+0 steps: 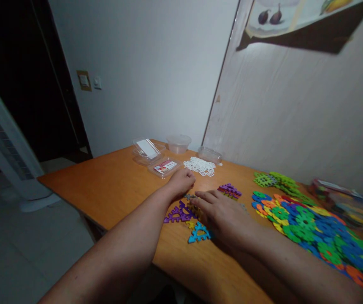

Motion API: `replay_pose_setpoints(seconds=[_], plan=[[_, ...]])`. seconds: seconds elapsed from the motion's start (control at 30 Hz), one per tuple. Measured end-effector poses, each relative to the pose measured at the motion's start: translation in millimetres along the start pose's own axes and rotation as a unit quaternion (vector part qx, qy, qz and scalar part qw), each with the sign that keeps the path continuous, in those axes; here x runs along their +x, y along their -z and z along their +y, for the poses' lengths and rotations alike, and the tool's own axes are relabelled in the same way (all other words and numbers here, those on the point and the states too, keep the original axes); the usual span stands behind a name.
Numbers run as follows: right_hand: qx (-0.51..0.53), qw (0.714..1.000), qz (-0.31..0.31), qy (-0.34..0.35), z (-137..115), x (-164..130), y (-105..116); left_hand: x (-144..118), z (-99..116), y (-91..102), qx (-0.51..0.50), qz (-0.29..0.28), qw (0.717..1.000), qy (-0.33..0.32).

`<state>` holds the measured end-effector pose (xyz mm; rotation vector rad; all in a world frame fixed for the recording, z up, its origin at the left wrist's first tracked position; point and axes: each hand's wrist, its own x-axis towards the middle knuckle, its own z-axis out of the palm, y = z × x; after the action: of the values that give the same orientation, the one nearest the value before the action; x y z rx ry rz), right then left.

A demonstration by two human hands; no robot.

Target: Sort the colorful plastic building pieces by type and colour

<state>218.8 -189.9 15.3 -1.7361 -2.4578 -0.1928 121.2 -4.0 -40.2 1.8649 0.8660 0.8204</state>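
Note:
My left hand (181,181) rests on the orange table (118,190) with its fingers curled, next to a small grey plastic piece (190,196); whether it grips anything is hidden. My right hand (222,213) lies flat, palm down, over loose plastic building pieces. A purple triangle piece (179,214) lies just left of it and a blue triangle piece (198,233) sits at its near side. A small stack of purple pieces (229,191) lies beyond the right fingers.
A large mat of joined coloured pieces (308,223) covers the table's right part, with green pieces (274,180) behind. White pieces (199,166), clear plastic boxes (148,150) and a round tub (178,143) stand at the far edge. A white fan (7,147) stands left.

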Motion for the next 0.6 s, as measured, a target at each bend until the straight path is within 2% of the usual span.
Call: replay_pose_setpoints(seconds=[0.17, 0.27, 0.37, 0.47, 0.6], plan=[[-0.023, 0.997, -0.067, 0.04, 5, 22, -1, 5, -9, -0.5, 0.044, -0.024, 0.999, -0.011], [-0.04, 0.996, -0.074, 0.029, 7, 26, -1, 5, -8, 0.2, 0.067, -0.031, 0.997, -0.014], [-0.044, 0.996, -0.077, 0.008, 7, 27, 0, 1, -3, 2.1, 0.101, -0.036, 0.994, -0.017], [-0.002, 0.996, -0.083, -0.022, 9, 27, 3, -2, 3, 5.5, 0.139, -0.037, 0.989, -0.02], [0.07, 0.99, -0.063, -0.104, 21, 24, 13, -5, 7, 9.9, 0.163, -0.038, 0.986, -0.028]])
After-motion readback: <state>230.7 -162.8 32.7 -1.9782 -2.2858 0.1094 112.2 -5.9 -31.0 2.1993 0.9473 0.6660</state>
